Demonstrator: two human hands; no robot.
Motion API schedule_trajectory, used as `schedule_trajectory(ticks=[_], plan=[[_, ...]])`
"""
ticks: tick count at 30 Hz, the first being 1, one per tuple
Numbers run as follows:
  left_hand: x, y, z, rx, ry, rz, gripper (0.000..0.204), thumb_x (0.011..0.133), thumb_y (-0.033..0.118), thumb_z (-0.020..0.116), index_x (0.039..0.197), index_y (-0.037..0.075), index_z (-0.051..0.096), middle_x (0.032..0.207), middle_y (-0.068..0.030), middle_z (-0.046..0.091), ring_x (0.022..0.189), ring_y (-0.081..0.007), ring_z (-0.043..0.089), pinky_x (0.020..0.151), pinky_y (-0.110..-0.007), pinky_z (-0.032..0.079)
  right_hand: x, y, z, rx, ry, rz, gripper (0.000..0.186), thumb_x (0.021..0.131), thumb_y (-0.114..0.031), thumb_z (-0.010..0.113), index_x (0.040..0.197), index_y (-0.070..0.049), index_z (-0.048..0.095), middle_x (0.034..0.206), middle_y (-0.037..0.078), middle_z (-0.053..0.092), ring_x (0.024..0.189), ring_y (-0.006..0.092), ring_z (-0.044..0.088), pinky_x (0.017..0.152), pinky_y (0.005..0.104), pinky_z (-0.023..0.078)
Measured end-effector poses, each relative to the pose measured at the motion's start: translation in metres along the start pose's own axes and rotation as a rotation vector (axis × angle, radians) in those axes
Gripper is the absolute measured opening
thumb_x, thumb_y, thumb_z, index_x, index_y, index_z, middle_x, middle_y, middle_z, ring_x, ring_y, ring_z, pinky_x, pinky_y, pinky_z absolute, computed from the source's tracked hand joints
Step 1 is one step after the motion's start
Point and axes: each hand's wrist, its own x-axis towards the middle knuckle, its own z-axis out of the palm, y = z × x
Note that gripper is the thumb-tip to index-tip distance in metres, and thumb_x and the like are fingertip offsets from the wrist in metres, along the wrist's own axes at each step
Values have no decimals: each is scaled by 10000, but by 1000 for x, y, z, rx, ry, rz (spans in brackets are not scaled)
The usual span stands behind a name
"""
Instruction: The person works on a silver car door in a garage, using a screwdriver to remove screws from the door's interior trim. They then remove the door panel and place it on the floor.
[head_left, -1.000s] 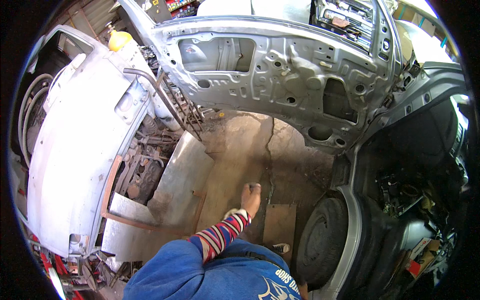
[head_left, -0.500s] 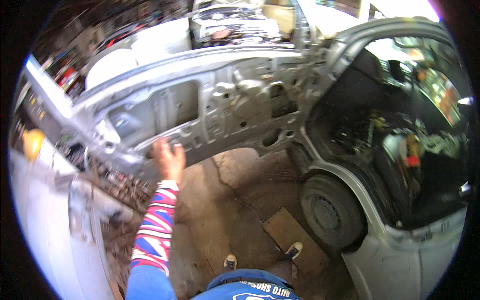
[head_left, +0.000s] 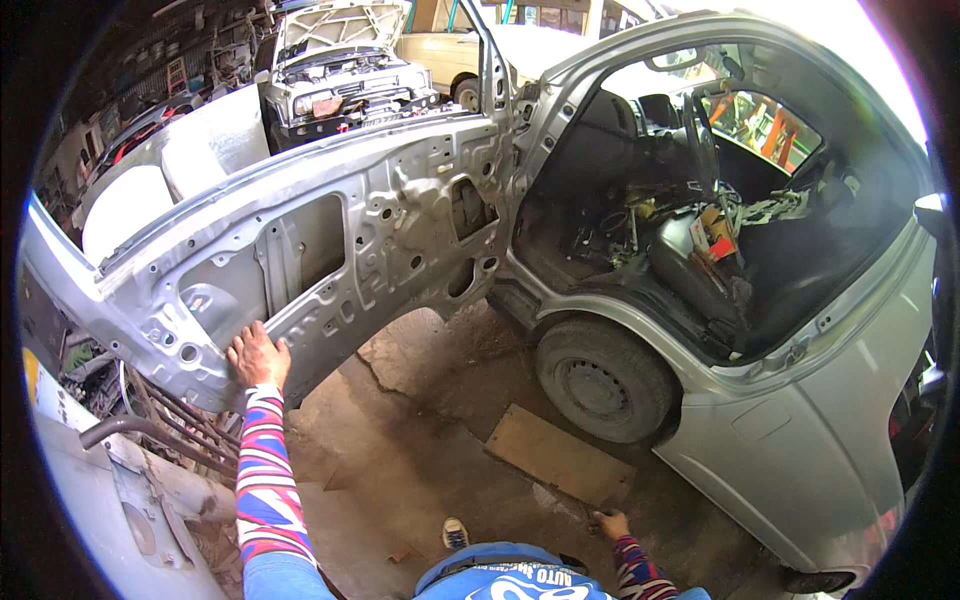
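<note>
A silver vehicle door [head_left: 400, 255], stripped of its inner trim, hangs wide open on the left of the cab. My left hand [head_left: 258, 358] lies against its lower inner panel, just below the large cut-out, with fingers apart and pressed to the metal. The sleeve on that arm is red, white and blue. Low in the view, beside my body, my right hand [head_left: 611, 524] hangs above the floor near a flat brown board [head_left: 560, 457]. Its fingers are loosely extended, and I see nothing in them.
The open cab [head_left: 640, 240] holds a seat [head_left: 690, 265] littered with parts. Below it stands the front wheel [head_left: 605, 380]. A white panel with a bent pipe [head_left: 150, 428] is at the left. Behind the door a car with a raised bonnet [head_left: 345, 75] is parked.
My view has turned to the right and steadied, so door and cab sit farther left. My left hand now rests closer against the door panel. My right hand has come into view.
</note>
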Motion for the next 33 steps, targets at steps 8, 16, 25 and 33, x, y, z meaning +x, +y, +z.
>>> schedule_trajectory(ticks=[8, 16, 25, 33], plan=[[-14, -19, -43, -295, -103, 196, 683, 793, 291, 772, 1363, 7, 523, 1309, -198, 565, 1251, -389, 514, 1091, -504, 364, -175, -318, 63, 29, -464, -566, 685, 941, -488, 662, 1269, 110, 596, 1267, 279, 655, 1186, 390, 630, 1016, 452, 478], [-57, -194, -228, -1204, 745, 399, 456, 1021, 291, 406, 1192, -50, 656, 1205, -192, 685, 1033, -308, 676, 905, -425, 526, -366, -585, 7, 406, -362, -1351, 512, 891, -302, 736, 1267, 2, 568, 1190, 248, 601, 1104, 409, 617, 972, 459, 497], [-16, -284, -134, -1823, 72, -260, 675, 1090, 469, 294, 1523, -47, 331, 1493, -178, 465, 1402, -252, 412, 1203, -438, 273, -549, -707, 19, 578, -34, -1655, 837, 814, -316, 802, 1488, -16, 408, 1487, 266, 407, 1362, 451, 434, 1124, 510, 361], [-29, -287, -141, -1469, -48, 423, 438, 1001, 387, 577, 1109, -36, 618, 891, -134, 659, 795, -290, 666, 821, -403, 529, -607, -747, 34, 721, 379, -1545, 1166, 714, -424, 878, 1565, 54, 241, 1556, 316, 302, 1399, 441, 376, 1178, 515, 281]])
